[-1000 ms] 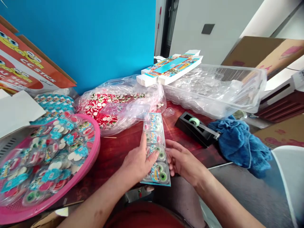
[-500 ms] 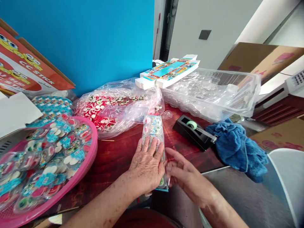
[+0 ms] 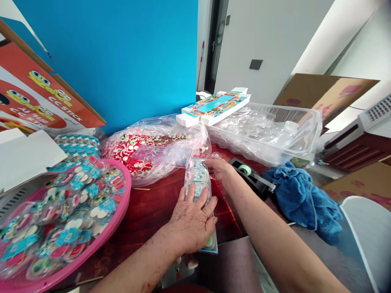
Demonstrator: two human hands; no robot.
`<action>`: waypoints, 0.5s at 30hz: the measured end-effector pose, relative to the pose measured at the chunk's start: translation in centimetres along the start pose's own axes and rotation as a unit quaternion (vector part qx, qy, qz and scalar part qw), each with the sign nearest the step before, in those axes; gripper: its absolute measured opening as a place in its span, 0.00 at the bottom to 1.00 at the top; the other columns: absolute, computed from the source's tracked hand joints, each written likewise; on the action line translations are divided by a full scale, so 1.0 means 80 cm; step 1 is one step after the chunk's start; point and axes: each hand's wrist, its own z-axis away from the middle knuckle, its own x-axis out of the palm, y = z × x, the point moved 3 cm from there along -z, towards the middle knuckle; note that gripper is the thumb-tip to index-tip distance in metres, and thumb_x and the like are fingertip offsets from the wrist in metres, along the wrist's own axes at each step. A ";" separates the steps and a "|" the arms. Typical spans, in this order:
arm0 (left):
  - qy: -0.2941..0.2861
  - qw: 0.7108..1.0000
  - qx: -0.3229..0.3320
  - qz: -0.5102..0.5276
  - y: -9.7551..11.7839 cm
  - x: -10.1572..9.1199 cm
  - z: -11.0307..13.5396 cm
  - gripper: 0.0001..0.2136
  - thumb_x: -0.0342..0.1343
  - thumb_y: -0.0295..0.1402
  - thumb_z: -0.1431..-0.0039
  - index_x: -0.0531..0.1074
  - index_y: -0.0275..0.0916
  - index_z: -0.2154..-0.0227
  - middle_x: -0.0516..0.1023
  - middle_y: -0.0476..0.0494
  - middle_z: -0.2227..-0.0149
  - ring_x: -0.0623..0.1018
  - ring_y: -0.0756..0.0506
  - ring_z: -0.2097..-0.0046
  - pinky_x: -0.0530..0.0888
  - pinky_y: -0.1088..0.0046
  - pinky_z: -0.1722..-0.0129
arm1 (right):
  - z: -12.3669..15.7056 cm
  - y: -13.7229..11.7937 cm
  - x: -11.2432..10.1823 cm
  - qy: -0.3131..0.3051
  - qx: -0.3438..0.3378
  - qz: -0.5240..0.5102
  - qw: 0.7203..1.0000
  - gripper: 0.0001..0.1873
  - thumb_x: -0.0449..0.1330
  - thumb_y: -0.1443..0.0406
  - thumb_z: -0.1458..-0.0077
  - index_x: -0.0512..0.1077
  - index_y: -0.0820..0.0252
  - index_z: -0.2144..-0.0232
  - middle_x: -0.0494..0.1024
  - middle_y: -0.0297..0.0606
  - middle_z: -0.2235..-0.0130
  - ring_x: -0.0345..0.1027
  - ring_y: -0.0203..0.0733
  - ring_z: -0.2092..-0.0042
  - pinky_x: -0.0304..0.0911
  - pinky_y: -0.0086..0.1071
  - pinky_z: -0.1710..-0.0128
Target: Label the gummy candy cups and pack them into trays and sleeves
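A long clear blister strip of eyeball candies point(image 3: 197, 179) lies lengthwise on the red-brown table point(image 3: 152, 207). My left hand point(image 3: 192, 221) lies flat on its near half, fingers spread, pressing it down. My right hand point(image 3: 218, 167) has reached forward to the strip's far end, fingers curled at its right edge; what they pinch is hidden. A black tape dispenser point(image 3: 253, 177) sits just right of that hand.
A pink basket point(image 3: 120, 211) of packed candy blisters fills the left. A plastic bag of loose red and white candies point(image 3: 146, 144) lies behind the strip. A clear bin of empty blisters point(image 3: 269, 134) carries a flat printed carton point(image 3: 215, 106). A blue cloth point(image 3: 302, 195) lies right.
My right hand has left the strip's near end and stretched forward to its far end. My left hand went from holding the strip's edge to lying flat on it.
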 end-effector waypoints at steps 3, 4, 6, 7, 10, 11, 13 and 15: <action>0.015 1.000 0.000 0.004 0.001 -0.009 -0.005 0.22 0.40 0.45 0.41 0.60 0.47 0.45 0.58 0.45 0.41 0.54 0.31 0.41 0.52 0.45 0.46 | -0.003 -0.001 -0.003 0.013 0.036 0.012 0.999 0.12 0.54 0.61 0.42 0.67 0.65 0.60 0.70 0.34 0.66 0.64 0.30 0.72 0.64 0.26 0.75; 0.018 1.000 -0.003 0.009 0.001 -0.012 -0.007 0.22 0.42 0.45 0.43 0.61 0.46 0.46 0.60 0.45 0.42 0.57 0.32 0.43 0.55 0.46 0.47 | -0.003 -0.001 -0.004 0.014 0.039 0.014 0.999 0.12 0.54 0.61 0.42 0.67 0.65 0.60 0.70 0.34 0.67 0.64 0.30 0.72 0.64 0.26 0.75; 0.023 0.999 -0.015 0.018 0.001 -0.014 -0.013 0.27 0.45 0.46 0.46 0.58 0.42 0.44 0.63 0.42 0.44 0.61 0.33 0.47 0.58 0.49 0.49 | 0.003 0.003 -0.003 0.014 0.032 0.015 0.999 0.11 0.54 0.62 0.42 0.67 0.64 0.61 0.70 0.32 0.70 0.63 0.29 0.75 0.62 0.26 0.77; 0.026 0.999 -0.020 0.020 0.001 -0.013 -0.015 0.29 0.46 0.47 0.47 0.57 0.39 0.43 0.63 0.40 0.44 0.62 0.34 0.47 0.58 0.51 0.49 | 0.009 0.009 -0.001 0.015 0.021 0.015 1.000 0.10 0.54 0.62 0.43 0.67 0.63 0.61 0.69 0.30 0.73 0.61 0.29 0.78 0.60 0.25 0.79; 0.037 0.999 -0.022 0.011 -0.003 -0.005 -0.021 0.33 0.45 0.49 0.47 0.55 0.34 0.42 0.56 0.36 0.40 0.56 0.33 0.42 0.50 0.49 0.44 | 0.045 0.040 0.006 0.023 -0.038 0.010 0.999 0.12 0.53 0.62 0.45 0.66 0.57 0.58 0.66 0.26 0.80 0.56 0.29 0.83 0.54 0.24 0.83; 0.035 0.999 -0.017 0.010 -0.004 -0.001 -0.022 0.34 0.43 0.50 0.47 0.54 0.34 0.41 0.52 0.37 0.38 0.51 0.33 0.39 0.45 0.48 0.42 | 0.061 0.053 0.006 0.027 -0.064 0.008 0.998 0.13 0.53 0.61 0.45 0.66 0.56 0.57 0.66 0.26 0.80 0.56 0.29 0.83 0.53 0.24 0.83; 0.021 1.000 -0.006 0.013 -0.007 0.006 -0.023 0.35 0.41 0.50 0.46 0.50 0.34 0.40 0.46 0.39 0.36 0.43 0.32 0.37 0.38 0.46 0.42 | 0.095 0.076 0.001 0.011 -0.104 0.028 0.994 0.15 0.51 0.59 0.46 0.67 0.54 0.57 0.66 0.26 0.81 0.57 0.31 0.82 0.54 0.24 0.82; 0.004 1.000 -0.001 0.019 -0.009 0.010 -0.023 0.34 0.41 0.50 0.46 0.49 0.34 0.39 0.45 0.40 0.36 0.40 0.33 0.37 0.36 0.45 0.42 | 0.122 0.082 -0.020 -0.015 -0.118 0.109 0.987 0.16 0.53 0.57 0.48 0.69 0.55 0.59 0.65 0.27 0.83 0.56 0.32 0.83 0.54 0.26 0.82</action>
